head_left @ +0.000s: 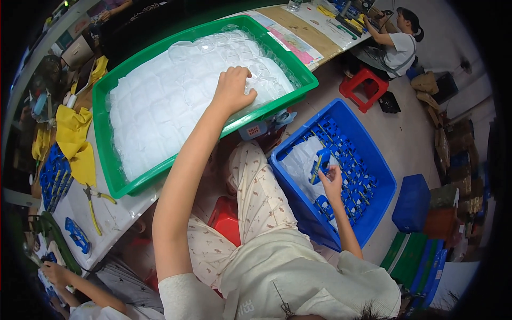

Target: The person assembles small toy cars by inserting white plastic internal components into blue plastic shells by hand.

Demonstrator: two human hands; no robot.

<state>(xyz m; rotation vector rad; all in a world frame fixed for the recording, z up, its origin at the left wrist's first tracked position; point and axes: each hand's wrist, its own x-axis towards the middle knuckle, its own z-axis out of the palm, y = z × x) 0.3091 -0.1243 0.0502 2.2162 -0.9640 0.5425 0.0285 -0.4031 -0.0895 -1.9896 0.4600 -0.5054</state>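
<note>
Head view: my right hand is pinching a blue plastic part with a yellowish strip between thumb and fingers, above a deep blue plastic bin, probably to hold it clear of the rows of similar blue parts and crumpled white sheeting lying inside. My left hand is hovering over or resting on white, pocketed sheeting filling a shallow green plastic tray; its fingers are half-curled, and I cannot tell whether they are gripping.
</note>
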